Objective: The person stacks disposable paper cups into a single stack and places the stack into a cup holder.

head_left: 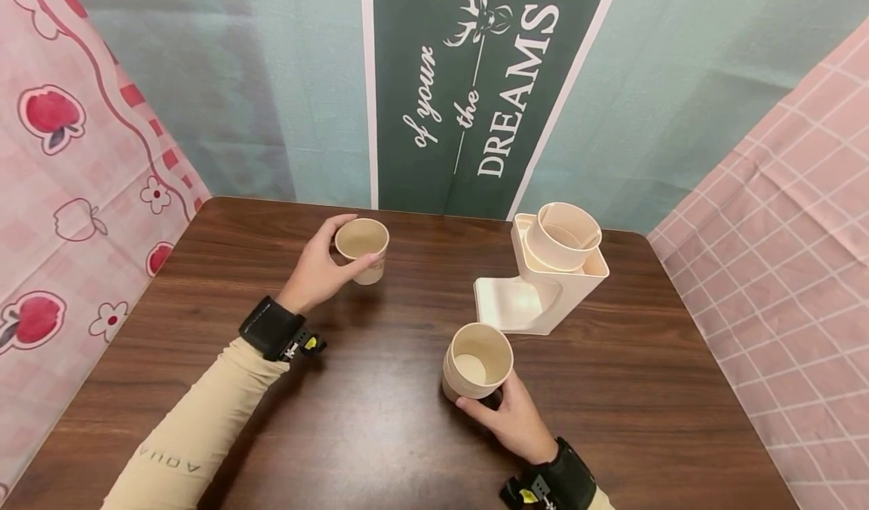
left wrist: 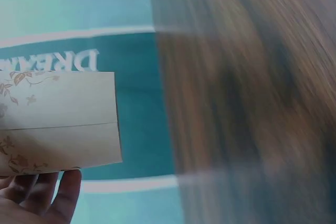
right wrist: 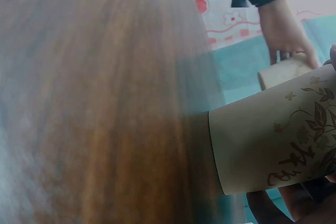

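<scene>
My left hand [head_left: 324, 267] grips a beige paper cup [head_left: 370, 274] near the table's back edge, thumb on the near side and fingers around the far side. Leaf prints and a seam show on that cup's wall [left wrist: 58, 111] in the left wrist view. Lower and to the right, my right hand [head_left: 514, 422] holds a small stack of paper cups [head_left: 456, 380] upright, mouth up, with the thumb at the near side. The right wrist view shows printed leaves and dark lettering on the outer cup [right wrist: 268, 140], its base close over the table.
A cream plastic stand [head_left: 566, 299] with a round holder [head_left: 569, 235] on top and a flat foot [head_left: 505, 304] stands at the back right of the brown wooden table [head_left: 353, 434]. Patterned cloths hang behind and at both sides, including a dark green panel [head_left: 441, 178].
</scene>
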Available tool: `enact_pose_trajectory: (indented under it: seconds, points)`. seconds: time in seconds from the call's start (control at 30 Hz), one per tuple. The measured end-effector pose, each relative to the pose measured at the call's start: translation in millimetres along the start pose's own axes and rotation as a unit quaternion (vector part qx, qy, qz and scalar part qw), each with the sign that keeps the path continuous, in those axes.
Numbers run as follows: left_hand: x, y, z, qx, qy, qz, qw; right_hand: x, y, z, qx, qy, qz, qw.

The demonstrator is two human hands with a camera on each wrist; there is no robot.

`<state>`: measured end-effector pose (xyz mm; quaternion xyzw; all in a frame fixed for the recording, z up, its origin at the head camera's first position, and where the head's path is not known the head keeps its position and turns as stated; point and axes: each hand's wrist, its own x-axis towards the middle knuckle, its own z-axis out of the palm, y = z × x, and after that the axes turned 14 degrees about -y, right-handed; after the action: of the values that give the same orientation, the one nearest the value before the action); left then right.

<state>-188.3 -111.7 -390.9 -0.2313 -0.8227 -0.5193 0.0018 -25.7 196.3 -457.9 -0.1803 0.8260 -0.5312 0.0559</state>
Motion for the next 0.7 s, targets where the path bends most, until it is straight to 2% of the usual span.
enact_pose_trajectory:
  seconds: [0.17,0.4,0.5,0.7]
  points:
    - [-1.6,27.5,10.5,-0.017,-0.019,0.023,0.9994,0.2,-2.0,-0.4,-0.002,-0.002,-0.004,1.000]
    - [-15.1,84.5,16.8,-0.015,-0.045,0.044,0.9979,0.0,-1.6,-0.2,-0.006,-0.002,-0.001,1.000]
    - [-17.9,91.7,21.0,-0.015,-0.053,0.052,0.9971,-0.3,-2.0,0.1,-0.005,-0.003,0.001,1.000]
    - [-16.3,79.4,36.4,-0.034,-0.068,0.056,0.9956,-1.0,-2.0,0.1,-0.006,-0.002,0.001,1.000]
